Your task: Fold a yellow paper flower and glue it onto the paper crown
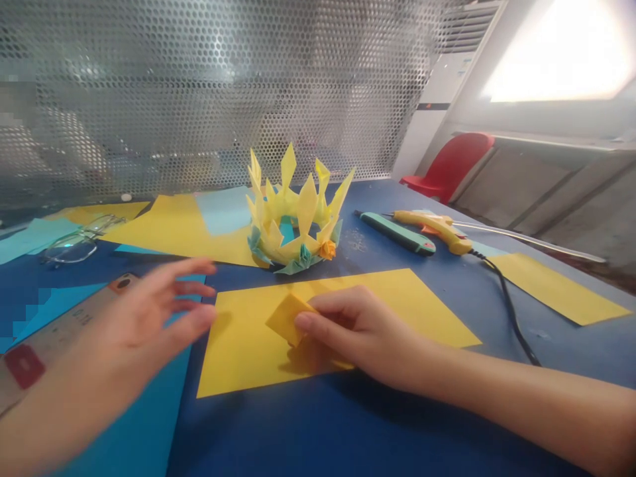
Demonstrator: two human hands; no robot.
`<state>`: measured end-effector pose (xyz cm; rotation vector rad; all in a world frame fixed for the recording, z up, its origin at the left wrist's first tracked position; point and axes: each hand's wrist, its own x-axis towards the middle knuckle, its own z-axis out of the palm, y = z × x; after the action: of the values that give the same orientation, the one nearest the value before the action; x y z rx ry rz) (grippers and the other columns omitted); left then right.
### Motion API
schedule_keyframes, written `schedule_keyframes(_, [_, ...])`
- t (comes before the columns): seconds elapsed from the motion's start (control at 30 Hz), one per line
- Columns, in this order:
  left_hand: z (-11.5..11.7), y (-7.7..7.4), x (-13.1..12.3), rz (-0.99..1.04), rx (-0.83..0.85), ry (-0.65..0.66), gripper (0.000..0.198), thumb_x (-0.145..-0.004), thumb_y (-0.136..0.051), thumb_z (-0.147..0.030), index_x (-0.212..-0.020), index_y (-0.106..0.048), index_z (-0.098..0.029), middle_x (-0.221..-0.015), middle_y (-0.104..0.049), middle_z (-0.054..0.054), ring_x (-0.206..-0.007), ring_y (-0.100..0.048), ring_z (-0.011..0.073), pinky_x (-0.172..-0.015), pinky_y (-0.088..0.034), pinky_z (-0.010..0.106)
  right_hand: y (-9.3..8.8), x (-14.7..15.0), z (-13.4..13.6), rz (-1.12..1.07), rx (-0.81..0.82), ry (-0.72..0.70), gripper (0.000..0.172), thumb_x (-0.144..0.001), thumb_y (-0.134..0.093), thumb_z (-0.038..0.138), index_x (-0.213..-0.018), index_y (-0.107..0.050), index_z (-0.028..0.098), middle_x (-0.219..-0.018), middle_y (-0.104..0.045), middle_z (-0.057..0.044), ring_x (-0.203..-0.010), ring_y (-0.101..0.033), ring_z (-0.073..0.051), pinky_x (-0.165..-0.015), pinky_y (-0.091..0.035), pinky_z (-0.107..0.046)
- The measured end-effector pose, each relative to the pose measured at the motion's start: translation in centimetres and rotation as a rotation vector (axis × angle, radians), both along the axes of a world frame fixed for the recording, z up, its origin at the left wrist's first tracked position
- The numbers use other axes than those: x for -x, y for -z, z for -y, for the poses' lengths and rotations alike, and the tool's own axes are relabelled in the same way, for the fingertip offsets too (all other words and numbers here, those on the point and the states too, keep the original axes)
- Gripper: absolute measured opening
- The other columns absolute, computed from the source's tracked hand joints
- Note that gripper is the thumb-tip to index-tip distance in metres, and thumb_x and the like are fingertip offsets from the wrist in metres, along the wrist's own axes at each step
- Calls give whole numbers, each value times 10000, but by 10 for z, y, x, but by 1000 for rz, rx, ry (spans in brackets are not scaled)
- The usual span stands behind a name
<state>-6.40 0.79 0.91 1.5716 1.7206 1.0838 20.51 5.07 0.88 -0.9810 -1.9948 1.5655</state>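
Note:
Between thumb and fingers, my right hand [358, 331] pinches a small folded square of yellow paper [287, 318]. It is held above a larger yellow sheet [238, 351] lying on the blue table. My left hand [169, 311] hovers to the left, fingers apart and holding nothing, somewhat blurred. Beneath that hand and forearm lie a blue sheet [144, 424] and a phone [74, 318], both partly covered. Behind the yellow sheet stands a yellow paper crown [307, 205] with pointed tips, blue-green paper leaves and an orange paper rose [326, 250].
A green utility knife [397, 232] and a yellow glue gun [437, 228] with a black cord [511, 311] lie to the right. Eyeglasses [74, 245] rest at left among coloured sheets. A perforated metal panel [223, 86] stands behind the table [387, 424]; a red chair [457, 165] is beyond.

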Motion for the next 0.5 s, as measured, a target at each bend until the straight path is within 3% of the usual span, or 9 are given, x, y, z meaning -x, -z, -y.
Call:
schedule_keyframes(0.07, [-3, -4, -33, 209, 178, 190, 479, -786, -730, -566, -1170, -701, -281, -1086, -740, 34, -1005, -703, 244, -798, -605, 264, -1, 0, -1, -1, -37, -11, 506, -908, -575, 585, -631, -515, 167, -560, -477, 38, -512, -424, -82, -461, -312, -194])
schedule_keyframes(0.13, [-7, -5, -53, 383, 239, 264, 370, -762, -767, -534, -1025, -752, -274, -939, -754, 14, -936, -708, 212, -762, -591, 220, -1, 1, -2, 2, -99, -26, 516, -924, -558, 586, -626, -489, 171, -565, -413, 56, -523, -376, -78, -466, -293, -199])
schedule_keyframes(0.23, [-13, 0, -65, 421, 245, 396, 211, -784, -776, -434, -708, -739, -241, -723, -671, -33, -759, -647, 137, -670, -530, 150, 0, 0, -4, 10, -160, -42, 506, -959, -518, 559, -632, -460, 176, -582, -366, 62, -542, -338, -80, -475, -283, -204])
schedule_keyframes(0.37, [-16, 8, -65, 346, 196, 405, 285, -849, -701, -414, -645, -703, -215, -693, -589, -35, -658, -499, 112, -580, -452, 151, 0, -1, -5, 6, -122, -35, 483, -999, -429, 516, -651, -440, 181, -606, -382, 49, -569, -381, -89, -513, -326, -201])
schedule_keyframes(0.5, [-15, 10, -65, 385, 152, 406, 258, -842, -694, -372, -630, -713, -226, -685, -607, -30, -677, -529, 123, -595, -465, 157, -2, -1, -5, -47, 99, -45, 492, -950, -483, 603, -724, -501, 167, -647, -499, 16, -616, -490, -116, -552, -393, -210])
